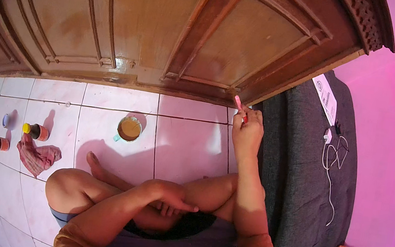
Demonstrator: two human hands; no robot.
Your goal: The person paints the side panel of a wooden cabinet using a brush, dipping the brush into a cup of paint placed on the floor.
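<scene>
Pink and slim, a tool point(238, 102) just right of centre in the frame is pinched between the fingers of the right hand point(248, 131), its tip near the lower edge of the brown wooden cabinet point(146, 24), though whether they touch I cannot tell. At lower centre, the left hand point(172, 198) hangs over the lap, fingers loosely curled, index finger stretched rightward. Left of centre, a pale green mug point(117, 138) of brown liquid stands on white tiles point(184, 142), two yellow-capped bottles point(43, 133) and a crumpled reddish cloth point(38, 157) farther left.
</scene>
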